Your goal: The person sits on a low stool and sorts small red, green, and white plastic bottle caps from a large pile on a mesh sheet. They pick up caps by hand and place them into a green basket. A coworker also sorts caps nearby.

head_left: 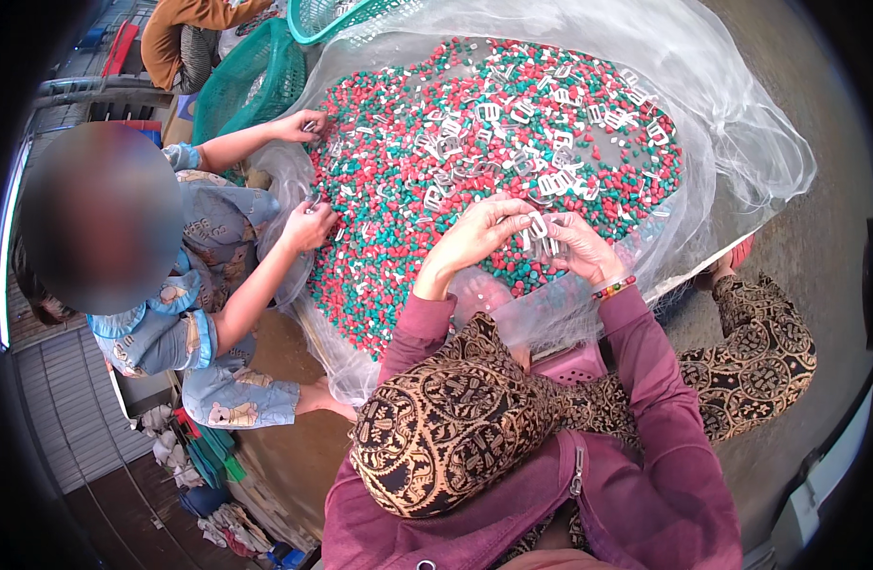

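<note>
Just above the near edge of the heap, my left hand [476, 235] and my right hand [585, 251] meet at the fingertips. Between them are a few white plastic buckles [539, 228], flat frames with slots, pinched by both hands. A beaded bracelet [614, 287] circles my right wrist. Beneath my fingers spreads a heap of small red, green and white pellets [398, 180]. More white buckles [555, 180] lie loose on the pellets just beyond my hands.
Translucent mesh sheeting [755, 142] lines the work surface and bunches at the far right. A co-worker [218, 228] sits at the left, both hands at the heap. Green baskets [251, 90] stand at the far left, near another person [175, 43]. A pink plastic stool [571, 364] shows below my hands.
</note>
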Motion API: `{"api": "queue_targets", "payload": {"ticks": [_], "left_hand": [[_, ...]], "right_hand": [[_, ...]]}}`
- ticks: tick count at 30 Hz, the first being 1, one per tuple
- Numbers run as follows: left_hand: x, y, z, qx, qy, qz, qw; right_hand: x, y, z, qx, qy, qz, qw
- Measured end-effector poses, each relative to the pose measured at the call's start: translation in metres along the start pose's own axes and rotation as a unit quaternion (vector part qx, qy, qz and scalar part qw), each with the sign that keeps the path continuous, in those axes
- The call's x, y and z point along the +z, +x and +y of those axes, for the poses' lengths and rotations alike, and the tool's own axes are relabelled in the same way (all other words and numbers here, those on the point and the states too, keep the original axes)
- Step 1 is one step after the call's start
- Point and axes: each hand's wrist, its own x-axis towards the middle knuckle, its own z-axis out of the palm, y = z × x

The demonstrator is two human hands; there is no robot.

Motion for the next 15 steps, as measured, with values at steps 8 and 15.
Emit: {"api": "queue_targets", "payload": {"ticks": [8,15], "left_hand": [[-0.006,-0.004,0.005,0.03,0.058,0.064,0.996],[-0.01,-0.01,-0.002,-0.06,-0.156,0.033,0.985]], "right_hand": [[0.027,-0.004,-0.024,0.009,-0.135,-0.002,0.991],[0.03,0.001,-0.006,-0.026,0.01,0.102,0.994]]}}
